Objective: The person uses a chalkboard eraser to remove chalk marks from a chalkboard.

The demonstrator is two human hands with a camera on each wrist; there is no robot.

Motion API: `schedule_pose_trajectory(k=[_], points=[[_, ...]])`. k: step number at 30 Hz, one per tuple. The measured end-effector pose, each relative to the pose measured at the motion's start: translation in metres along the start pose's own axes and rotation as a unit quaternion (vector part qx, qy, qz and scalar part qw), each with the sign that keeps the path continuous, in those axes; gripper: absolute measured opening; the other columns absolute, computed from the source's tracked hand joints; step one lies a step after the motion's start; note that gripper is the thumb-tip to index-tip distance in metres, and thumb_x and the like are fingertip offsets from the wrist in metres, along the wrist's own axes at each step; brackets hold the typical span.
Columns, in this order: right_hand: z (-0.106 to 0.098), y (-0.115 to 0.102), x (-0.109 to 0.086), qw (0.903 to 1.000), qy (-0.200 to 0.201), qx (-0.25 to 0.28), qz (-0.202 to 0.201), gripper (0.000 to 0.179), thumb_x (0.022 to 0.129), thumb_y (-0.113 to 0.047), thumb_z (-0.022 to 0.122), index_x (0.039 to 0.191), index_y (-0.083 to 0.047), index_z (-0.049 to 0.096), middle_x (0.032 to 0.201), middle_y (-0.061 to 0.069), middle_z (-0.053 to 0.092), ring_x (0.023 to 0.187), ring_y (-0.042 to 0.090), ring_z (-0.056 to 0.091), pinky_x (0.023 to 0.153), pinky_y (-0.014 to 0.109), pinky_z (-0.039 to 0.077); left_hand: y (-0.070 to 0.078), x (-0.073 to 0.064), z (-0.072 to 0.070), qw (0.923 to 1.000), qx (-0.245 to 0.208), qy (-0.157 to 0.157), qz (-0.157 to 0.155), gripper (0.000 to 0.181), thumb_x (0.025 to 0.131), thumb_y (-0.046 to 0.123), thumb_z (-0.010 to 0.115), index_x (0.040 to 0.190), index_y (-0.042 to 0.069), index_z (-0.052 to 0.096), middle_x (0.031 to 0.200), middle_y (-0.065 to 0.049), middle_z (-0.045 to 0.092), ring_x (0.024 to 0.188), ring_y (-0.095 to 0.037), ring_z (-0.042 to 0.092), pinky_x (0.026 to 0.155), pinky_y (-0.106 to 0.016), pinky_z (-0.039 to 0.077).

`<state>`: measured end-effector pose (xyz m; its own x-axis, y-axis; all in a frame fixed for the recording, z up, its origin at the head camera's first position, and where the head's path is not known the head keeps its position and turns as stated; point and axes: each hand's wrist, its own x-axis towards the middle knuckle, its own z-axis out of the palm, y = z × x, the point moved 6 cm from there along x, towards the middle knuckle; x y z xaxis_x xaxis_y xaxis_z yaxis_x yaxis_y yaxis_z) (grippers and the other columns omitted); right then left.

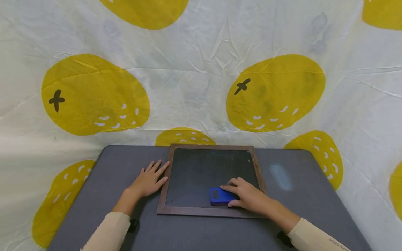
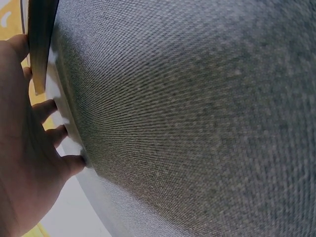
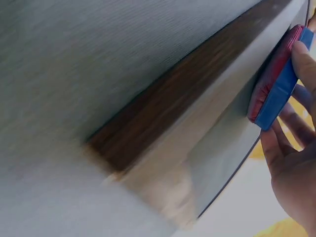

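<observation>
A chalkboard [image 1: 201,174] in a brown wooden frame lies on the dark grey table. In my right hand [image 1: 249,197] is a blue eraser [image 1: 220,196], gripped by its sides, over the lower right part of the board. The right wrist view shows the eraser [image 3: 279,94] with a red pad on its underside, facing the board. My left hand [image 1: 150,181] rests spread beside the board, its thumb and index finger touching the left edge of the frame. In the left wrist view the left hand [image 2: 29,133] has its fingers straight and apart along the tabletop.
A pale chalky smear [image 1: 280,177] marks the table [image 1: 298,205] right of the board. Behind the table hangs a white cloth [image 1: 188,94] printed with large yellow fruit shapes. Faint chalk traces show near the board's upper right corner.
</observation>
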<state>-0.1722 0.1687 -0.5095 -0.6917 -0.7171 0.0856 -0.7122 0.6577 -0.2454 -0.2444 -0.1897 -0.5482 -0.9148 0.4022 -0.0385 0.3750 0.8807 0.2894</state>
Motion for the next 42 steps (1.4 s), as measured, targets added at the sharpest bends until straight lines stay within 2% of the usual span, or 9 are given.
schedule_pose_trajectory(k=[8,15,18,25,32,39,42], points=[[-0.008,0.029,-0.029,0.9994,0.021,0.007,0.026,0.059,0.087,-0.037,0.083,0.138,-0.013,0.068,0.121,0.005,0.066,0.103,0.019,0.06,0.082,0.038,0.055,-0.001,-0.001,0.003,0.9999,0.004,-0.004,-0.008,0.065,0.109,0.05,0.044,0.166,0.025,0.026,0.17,-0.019,0.025,0.156,-0.051,0.018,0.114,-0.08,0.019],[-0.013,0.051,-0.051,0.997,0.032,0.01,0.07,0.059,0.086,-0.035,0.084,0.138,-0.012,0.068,0.121,0.007,0.065,0.105,0.025,0.062,0.082,0.043,0.057,-0.001,0.0,0.004,1.0,-0.001,-0.001,-0.001,0.065,0.109,0.051,0.044,0.166,0.024,0.027,0.169,-0.021,0.026,0.155,-0.052,0.019,0.113,-0.081,0.019],[-0.016,0.055,-0.056,0.9967,0.037,0.011,0.071,0.06,0.086,-0.034,0.083,0.139,-0.011,0.067,0.121,0.008,0.065,0.106,0.028,0.063,0.083,0.045,0.056,-0.004,0.0,0.006,1.0,-0.004,0.004,0.002,0.066,0.108,0.052,0.044,0.166,0.024,0.028,0.169,-0.02,0.026,0.155,-0.052,0.019,0.112,-0.082,0.019],[-0.021,0.062,-0.059,0.9968,0.023,0.011,0.075,0.06,0.087,-0.035,0.082,0.14,-0.012,0.066,0.122,0.009,0.065,0.106,0.029,0.063,0.083,0.047,0.056,0.002,-0.001,0.003,1.0,-0.003,-0.008,-0.005,0.066,0.108,0.052,0.045,0.166,0.026,0.027,0.17,-0.021,0.024,0.155,-0.053,0.018,0.112,-0.082,0.018],[-0.021,0.065,-0.058,0.9958,0.02,0.023,0.087,0.059,0.087,-0.035,0.082,0.139,-0.012,0.066,0.123,0.01,0.064,0.108,0.031,0.063,0.085,0.05,0.056,0.004,-0.001,0.002,0.9999,-0.011,0.007,0.002,0.066,0.108,0.052,0.045,0.165,0.025,0.029,0.168,-0.025,0.027,0.153,-0.056,0.02,0.11,-0.083,0.019],[-0.024,0.065,-0.053,0.9953,0.001,0.029,0.092,0.059,0.087,-0.031,0.084,0.139,-0.008,0.066,0.124,0.011,0.063,0.109,0.03,0.062,0.086,0.048,0.055,0.004,0.0,0.005,0.9999,-0.011,-0.001,-0.004,0.066,0.108,0.052,0.045,0.166,0.026,0.027,0.169,-0.023,0.024,0.154,-0.054,0.017,0.112,-0.083,0.017],[-0.03,0.064,-0.051,0.9949,0.012,0.036,0.093,0.06,0.087,-0.028,0.084,0.14,-0.008,0.064,0.126,0.012,0.063,0.111,0.031,0.062,0.087,0.05,0.056,0.003,0.001,0.003,0.9999,-0.013,0.008,0.002,0.066,0.108,0.052,0.046,0.165,0.025,0.029,0.168,-0.024,0.025,0.154,-0.055,0.019,0.11,-0.084,0.018]])
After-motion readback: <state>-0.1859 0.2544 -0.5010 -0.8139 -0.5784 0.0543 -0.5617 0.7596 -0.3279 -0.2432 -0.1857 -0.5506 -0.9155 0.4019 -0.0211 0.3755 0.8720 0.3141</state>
